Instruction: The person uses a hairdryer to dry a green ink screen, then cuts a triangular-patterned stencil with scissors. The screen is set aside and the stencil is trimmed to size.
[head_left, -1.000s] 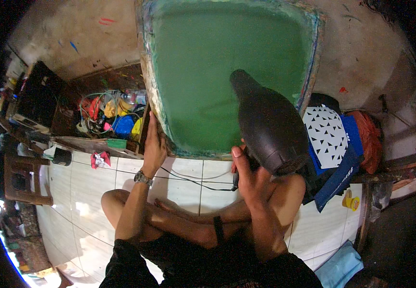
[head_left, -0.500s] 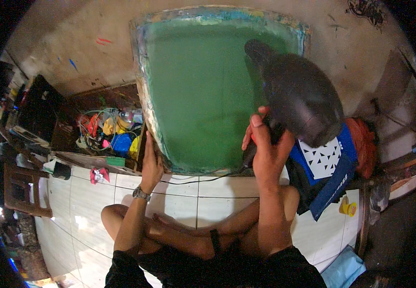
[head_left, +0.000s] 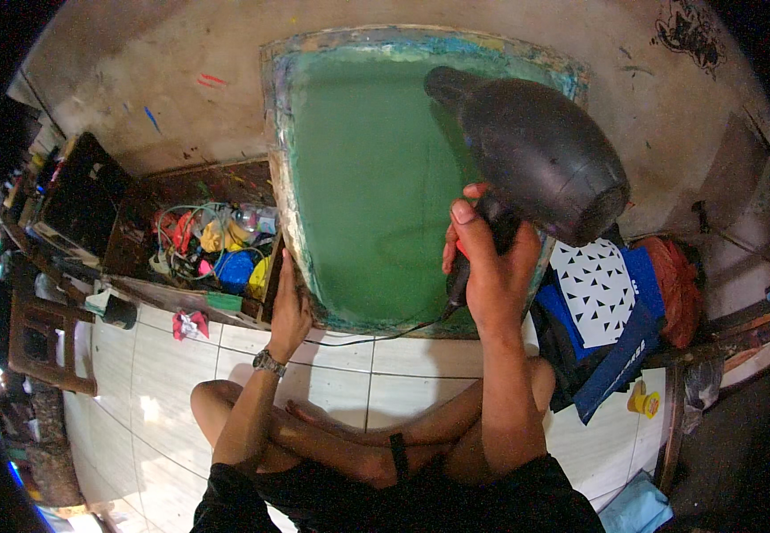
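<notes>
My right hand (head_left: pixel 496 280) is wrapped round the handle of a black hair dryer (head_left: pixel 545 155). The dryer's narrow nozzle points up and left, in front of a green-coated screen printing frame (head_left: pixel 367 186). Propped against the wall, the frame has paint-smeared borders; the dryer hides part of its right side. A thin black cord trails from the handle along the frame's bottom edge. My left hand (head_left: pixel 289 315), with a metal watch on the wrist, grips the frame's lower left edge; its fingertips are partly hidden.
A wooden box (head_left: pixel 167 293) of cables, plastic bags and bottles stands left of the frame. Blue and white packages (head_left: pixel 591 293) lie at the right, beside a red plastic bag (head_left: pixel 674 289). A yellow cup (head_left: pixel 642 401) and a crumpled red-pink wrapper (head_left: pixel 190 325) are on the tiled floor.
The hair dryer has moved left and slightly up across the screen, its body tilting flatter. The left hand keeps its hold on the frame's edge. The whole view has shifted slightly.
</notes>
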Motion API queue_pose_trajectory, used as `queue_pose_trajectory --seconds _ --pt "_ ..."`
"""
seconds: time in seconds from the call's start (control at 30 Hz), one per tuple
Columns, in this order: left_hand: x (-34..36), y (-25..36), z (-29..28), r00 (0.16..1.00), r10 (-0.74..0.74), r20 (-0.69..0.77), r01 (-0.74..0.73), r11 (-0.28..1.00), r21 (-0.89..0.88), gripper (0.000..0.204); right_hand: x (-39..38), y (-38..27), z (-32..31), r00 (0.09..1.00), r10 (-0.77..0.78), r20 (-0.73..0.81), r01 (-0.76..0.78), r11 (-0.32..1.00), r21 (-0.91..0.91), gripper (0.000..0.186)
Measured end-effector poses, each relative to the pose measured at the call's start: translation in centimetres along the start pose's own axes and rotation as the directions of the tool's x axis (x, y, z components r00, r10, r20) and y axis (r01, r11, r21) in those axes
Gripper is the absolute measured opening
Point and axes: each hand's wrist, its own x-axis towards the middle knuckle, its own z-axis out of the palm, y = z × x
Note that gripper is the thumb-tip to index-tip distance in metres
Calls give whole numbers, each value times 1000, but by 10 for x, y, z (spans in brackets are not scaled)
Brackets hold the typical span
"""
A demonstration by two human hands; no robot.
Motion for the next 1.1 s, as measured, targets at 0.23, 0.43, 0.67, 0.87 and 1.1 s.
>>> queue_pose_trajectory --seconds 0.23,0.43,0.67,0.87,1.1 --pt "2 -1 2 999 -27 17 28 1000 -13 76 -17 -7 -32 942 -18 -335 3 999 -45 28" --pt "1 2 7 1000 -25 13 25 999 -46 82 -18 -7 -77 950 -20 -312 36 998 46 21" --pt "3 13 12 999 36 -10 -35 998 51 83 -21 -10 -95 951 22 -309 10 995 104 27" --pt "1 12 18 1000 -1 -21 2 998 56 80 -28 -11 -103 954 104 -283 -85 993 81 32" --pt "2 9 20 999 19 -32 -17 997 69 81 -33 -9 -108 957 140 -255 -115 987 108 39"
